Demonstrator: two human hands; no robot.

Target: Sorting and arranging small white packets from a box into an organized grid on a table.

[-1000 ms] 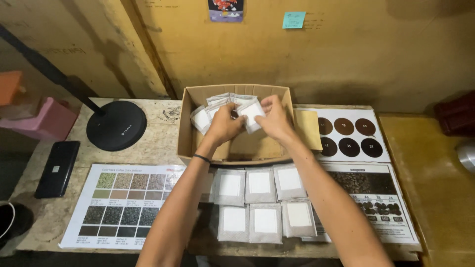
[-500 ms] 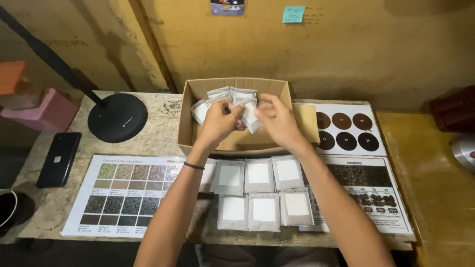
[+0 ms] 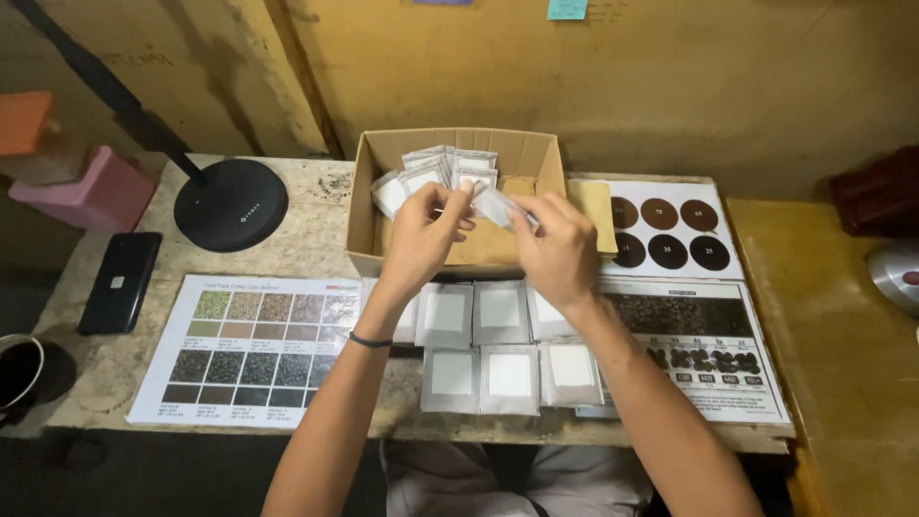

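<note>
Lifted from the box [image 3: 373, 230], packet [image 3: 495, 205] sits between both hands [image 3: 488, 235].

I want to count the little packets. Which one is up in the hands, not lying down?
The tilted silvery packet pinched between the left hand and right hand, above the cardboard box. The others stand in the box or lie flat on the table.
</note>
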